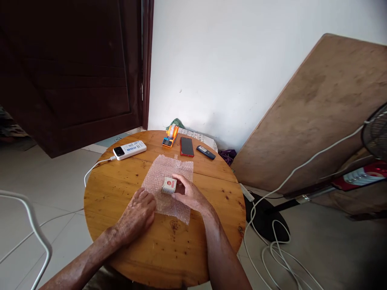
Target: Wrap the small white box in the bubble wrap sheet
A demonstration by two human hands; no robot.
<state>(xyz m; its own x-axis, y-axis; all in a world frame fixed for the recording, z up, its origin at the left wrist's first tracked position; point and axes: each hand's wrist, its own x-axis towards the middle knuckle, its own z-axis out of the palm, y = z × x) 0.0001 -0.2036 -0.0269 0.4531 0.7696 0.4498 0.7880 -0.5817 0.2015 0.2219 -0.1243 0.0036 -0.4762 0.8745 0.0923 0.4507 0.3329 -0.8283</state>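
Note:
A sheet of bubble wrap [184, 173] lies flat on the round wooden table [163, 253]. On it is a small white box [169, 185] with a red mark on top. My right hand [189, 193] is at the box's right side, thumb and forefinger parted around its edge; whether they touch it is hard to tell. My left hand [141, 209] rests at the wrap's left edge, its fingers curled under and partly hidden, so what they may hold cannot be seen.
Toward the table's back are a white power bank [130, 150] with a cable, an orange tape dispenser [171, 135], a red-edged phone [186, 146] and a dark remote-like device [206, 152]. A fan [375, 133] and loose cables stand at the right.

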